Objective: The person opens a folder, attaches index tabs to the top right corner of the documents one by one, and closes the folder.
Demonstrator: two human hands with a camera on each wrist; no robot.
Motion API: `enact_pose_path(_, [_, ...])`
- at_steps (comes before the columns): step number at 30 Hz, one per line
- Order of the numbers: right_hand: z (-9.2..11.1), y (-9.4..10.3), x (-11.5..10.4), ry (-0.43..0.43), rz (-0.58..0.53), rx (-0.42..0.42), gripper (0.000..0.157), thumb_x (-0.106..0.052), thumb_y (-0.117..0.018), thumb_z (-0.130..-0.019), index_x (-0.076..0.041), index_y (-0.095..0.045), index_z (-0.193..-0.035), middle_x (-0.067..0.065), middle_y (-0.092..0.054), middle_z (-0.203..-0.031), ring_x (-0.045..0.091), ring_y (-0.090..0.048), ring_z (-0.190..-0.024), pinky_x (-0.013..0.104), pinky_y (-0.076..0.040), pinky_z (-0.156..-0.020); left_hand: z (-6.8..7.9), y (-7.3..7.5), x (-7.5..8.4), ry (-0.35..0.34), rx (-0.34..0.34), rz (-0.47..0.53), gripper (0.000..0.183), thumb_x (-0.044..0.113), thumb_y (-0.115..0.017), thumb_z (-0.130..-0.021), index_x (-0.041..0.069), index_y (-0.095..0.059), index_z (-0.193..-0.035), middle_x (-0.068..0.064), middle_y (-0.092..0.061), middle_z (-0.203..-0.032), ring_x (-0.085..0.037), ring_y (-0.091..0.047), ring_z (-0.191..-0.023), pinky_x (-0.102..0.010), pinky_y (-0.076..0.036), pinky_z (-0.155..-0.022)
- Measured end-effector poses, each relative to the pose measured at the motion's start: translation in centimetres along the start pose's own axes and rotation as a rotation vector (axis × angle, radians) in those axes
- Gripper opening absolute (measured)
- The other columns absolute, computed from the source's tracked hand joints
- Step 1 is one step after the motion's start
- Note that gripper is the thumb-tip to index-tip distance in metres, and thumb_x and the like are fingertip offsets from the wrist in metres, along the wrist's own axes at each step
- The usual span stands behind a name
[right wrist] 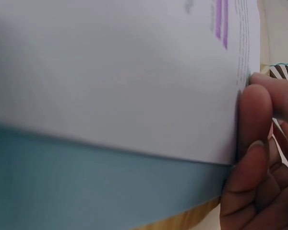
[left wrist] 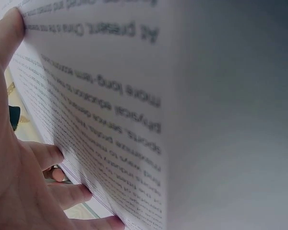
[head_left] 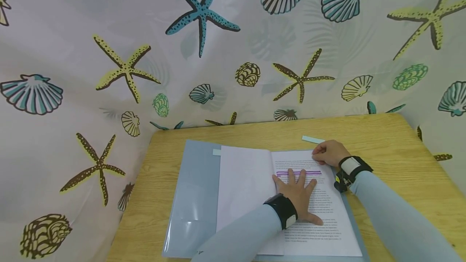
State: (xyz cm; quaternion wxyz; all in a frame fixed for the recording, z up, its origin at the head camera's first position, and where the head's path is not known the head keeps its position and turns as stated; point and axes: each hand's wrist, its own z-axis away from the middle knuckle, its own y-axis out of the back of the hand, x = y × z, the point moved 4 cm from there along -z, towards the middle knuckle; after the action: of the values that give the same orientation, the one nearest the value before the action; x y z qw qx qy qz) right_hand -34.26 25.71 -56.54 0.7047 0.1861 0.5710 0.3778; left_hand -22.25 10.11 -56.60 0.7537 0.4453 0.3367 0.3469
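Note:
A light blue folder [head_left: 198,197] lies spread on the table with white paper sheets inside. On the right is a printed page [head_left: 320,213] with two purple lines [head_left: 298,173] across its upper text; a blank white sheet [head_left: 244,189] lies to its left. My left hand [head_left: 298,195] rests on the printed page with fingers spread, just below the purple lines. At the page's upper right corner, my right hand [head_left: 330,153] pinches the paper between thumb and fingers, as the right wrist view shows close up. The underside of that corner is hidden.
A pale blue strip [head_left: 312,139] lies on the wooden table [head_left: 382,140] just behind my right hand. A small pale label [head_left: 216,152] shows on the folder's left flap near the top. A patterned curtain [head_left: 233,60] hangs along the table's back edge.

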Motion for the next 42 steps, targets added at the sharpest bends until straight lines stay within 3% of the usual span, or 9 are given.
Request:
enact_pose_path(10, [-0.3, -0.2, 0.2, -0.002, 0.013, 0.003, 0.015, -0.018, -0.069, -0.085, -0.005, -0.067, -0.093, 0.005, -0.062, -0.077, 0.017, -0.057, -0.066, 0.031, -0.047, -0.059, 0.2, 0.1, -0.1, -0.002, -0.003, -0.015, 0.119, 0.101, -0.036, -0.044, 0.047, -0.005, -0.146, 0.003, -0.009, -0.157, -0.037, -0.015, -0.137, -0.077, -0.026, -0.089])
enact_pose_path(19, [-0.3, 0.0, 0.4, 0.009, 0.132, 0.059, 0.021, -0.026, -0.072, -0.082, -0.008, -0.067, -0.092, 0.010, -0.064, -0.089, 0.026, -0.053, -0.079, 0.038, -0.045, -0.067, 0.2, 0.1, -0.1, -0.002, 0.005, -0.022, 0.119, 0.101, -0.035, -0.044, 0.047, -0.006, -0.146, 0.003, -0.010, -0.157, -0.037, -0.015, -0.137, -0.076, -0.027, -0.089])
enact_pose_path(32, [-0.2, 0.4, 0.9, 0.044, 0.138, 0.100, 0.018, -0.025, -0.072, -0.083, -0.009, -0.068, -0.090, 0.012, -0.065, -0.092, 0.028, -0.054, -0.081, 0.041, -0.046, -0.069, 0.9, 1.0, -0.2, -0.011, 0.011, -0.036, 0.119, 0.100, -0.035, -0.047, 0.045, -0.006, -0.148, 0.003, -0.010, -0.157, -0.036, -0.016, -0.137, -0.072, -0.030, -0.091])
enact_pose_path(42, [0.0, 0.5, 0.8, 0.017, 0.134, 0.109, 0.022, -0.026, -0.072, -0.083, -0.007, -0.067, -0.092, 0.012, -0.064, -0.092, 0.028, -0.053, -0.080, 0.040, -0.045, -0.067, 0.0, 0.5, 0.0, -0.002, -0.005, -0.022, 0.120, 0.100, -0.035, -0.045, 0.046, -0.004, -0.147, 0.003, -0.008, -0.157, -0.036, -0.014, -0.137, -0.075, -0.028, -0.090])
